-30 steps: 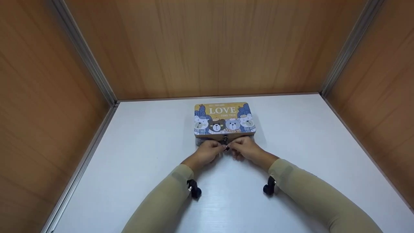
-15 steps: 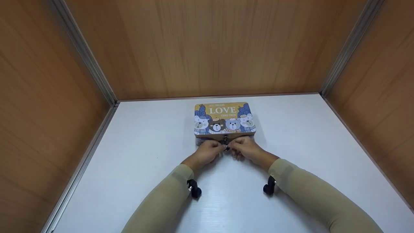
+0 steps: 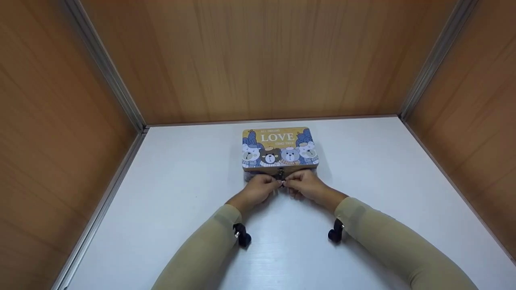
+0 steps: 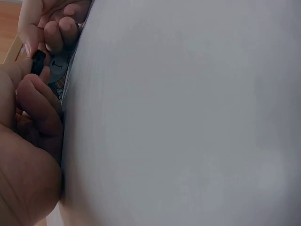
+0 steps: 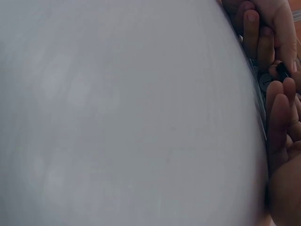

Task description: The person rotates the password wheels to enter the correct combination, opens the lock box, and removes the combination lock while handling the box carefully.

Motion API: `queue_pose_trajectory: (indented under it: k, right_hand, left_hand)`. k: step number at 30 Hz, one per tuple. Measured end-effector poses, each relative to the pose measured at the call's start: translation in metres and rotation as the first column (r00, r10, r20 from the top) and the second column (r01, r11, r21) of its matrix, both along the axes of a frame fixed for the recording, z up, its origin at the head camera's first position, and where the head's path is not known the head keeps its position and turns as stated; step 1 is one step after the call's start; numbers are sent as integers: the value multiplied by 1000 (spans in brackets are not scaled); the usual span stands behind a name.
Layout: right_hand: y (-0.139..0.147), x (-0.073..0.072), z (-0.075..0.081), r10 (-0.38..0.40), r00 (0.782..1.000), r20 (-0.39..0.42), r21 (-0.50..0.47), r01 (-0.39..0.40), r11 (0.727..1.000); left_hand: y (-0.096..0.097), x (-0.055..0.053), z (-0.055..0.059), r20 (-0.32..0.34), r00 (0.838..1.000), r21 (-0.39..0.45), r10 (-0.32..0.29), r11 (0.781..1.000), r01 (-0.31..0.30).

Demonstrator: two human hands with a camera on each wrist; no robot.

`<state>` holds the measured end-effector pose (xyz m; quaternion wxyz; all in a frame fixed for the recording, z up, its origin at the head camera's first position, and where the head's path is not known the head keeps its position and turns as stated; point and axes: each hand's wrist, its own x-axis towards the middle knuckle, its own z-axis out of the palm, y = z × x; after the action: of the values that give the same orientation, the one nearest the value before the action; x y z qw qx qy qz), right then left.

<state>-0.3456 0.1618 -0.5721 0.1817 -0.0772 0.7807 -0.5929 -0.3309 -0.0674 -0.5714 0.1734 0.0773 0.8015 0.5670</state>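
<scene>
A tin box [image 3: 280, 148] with a yellow and blue lid, printed with bears and the word LOVE, stands closed on the table. A metal clasp [image 3: 281, 172] shows on its front. Just below the clasp, a small black padlock [image 4: 38, 61] sits between both hands, mostly covered by fingers. My left hand [image 3: 258, 189] pinches it from the left with thumb and forefinger. From the right, my right hand [image 3: 308, 185] pinches it too, its other fingers curled below. In the right wrist view the padlock [image 5: 282, 70] is partly visible.
The white table [image 3: 193, 161] is bounded by a wood panel [image 3: 266, 60] at the back and panels on both sides, with metal strips [image 3: 109, 66] at the corners. A small black wrist camera [image 3: 243, 237] hangs from each sleeve.
The right thumb and fingers have shifted slightly at the padlock. The left hand and the tin box have stayed in place.
</scene>
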Motion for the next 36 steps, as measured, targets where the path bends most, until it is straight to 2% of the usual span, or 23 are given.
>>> queue_pose_trajectory:
  k: [7,14,22,32,36]
  right_hand:
    - [1,-6,-1,9,1000,-8,22,-8,1000]
    - [2,-8,-1,-4,1000,10,3,4,1000]
    - [3,-6,0,34,998,52,-12,-33,999]
    - [4,-5,0,58,997,57,-51,-55,997]
    - [4,-5,0,76,996,49,-65,-73,995]
  left_hand:
    - [2,-3,5,-61,998,-42,2,999,-5]
    - [2,-4,6,-29,1000,-40,0,999,-2]
    - [-1,0,2,19,1000,14,-17,1000,17]
    - [-2,1,1,-3,1000,35,-10,999,11]
    - [-4,2,2,8,1000,47,-4,999,3]
